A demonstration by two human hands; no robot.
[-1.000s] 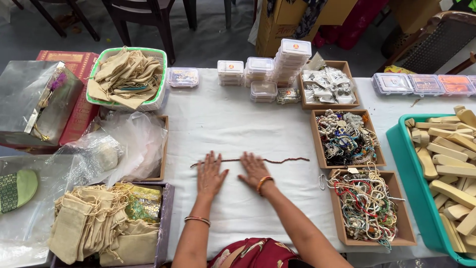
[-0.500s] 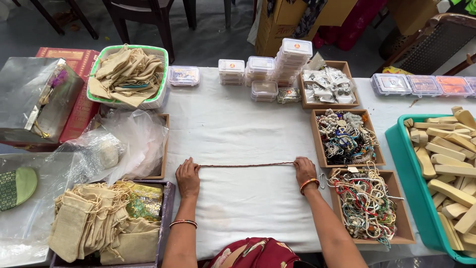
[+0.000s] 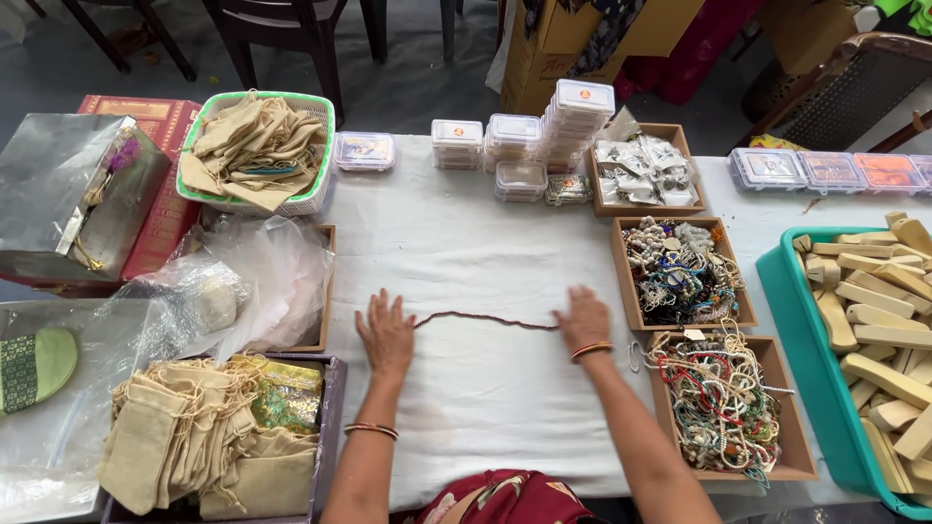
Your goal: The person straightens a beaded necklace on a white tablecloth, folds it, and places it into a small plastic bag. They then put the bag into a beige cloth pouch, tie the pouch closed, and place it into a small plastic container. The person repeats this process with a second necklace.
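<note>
A thin dark-red beaded string point(image 3: 485, 319) lies stretched across a white cloth point(image 3: 466, 243) on the table. My left hand point(image 3: 385, 335) rests flat on the cloth at the string's left end, fingers spread. My right hand point(image 3: 583, 318) presses down on the string's right end, fingers together. Both wrists wear bangles. The string sags slightly between the two hands.
Wooden trays of bead necklaces point(image 3: 680, 272) point(image 3: 723, 403) sit right of my right hand. A teal tub of wooden pieces point(image 3: 874, 330) is far right. Cloth pouches fill a box point(image 3: 209, 437) and a green basket point(image 3: 257, 150) on the left. Stacked clear plastic boxes point(image 3: 573, 116) line the back.
My hands moved apart from the middle, drawing the string out straight, then came slightly back inward so the string now sags a little.
</note>
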